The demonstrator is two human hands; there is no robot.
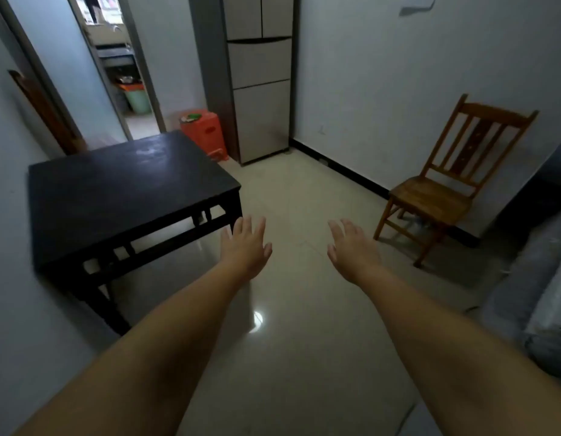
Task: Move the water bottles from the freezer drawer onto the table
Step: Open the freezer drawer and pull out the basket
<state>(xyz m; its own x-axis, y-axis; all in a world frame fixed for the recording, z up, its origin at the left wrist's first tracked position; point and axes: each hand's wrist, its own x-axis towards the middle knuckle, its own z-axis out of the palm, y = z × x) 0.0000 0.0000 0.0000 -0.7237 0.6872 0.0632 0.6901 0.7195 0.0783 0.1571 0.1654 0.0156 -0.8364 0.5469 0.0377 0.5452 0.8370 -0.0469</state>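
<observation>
Left hand [246, 250] and right hand [351, 251] reach out, fingers spread, empty; refrigerator [260, 89] drawers closed; frosted bottles may slip; desk [115, 184] waits.

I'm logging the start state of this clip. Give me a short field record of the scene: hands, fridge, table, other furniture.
left hand: open, fingers spread, holds nothing
right hand: open, fingers spread, holds nothing
fridge: far end of the room, all doors and drawers closed
water bottles: none in view
table: dark, against the left wall
chair: wooden, by the right wall
red stool: left of the fridge
</observation>
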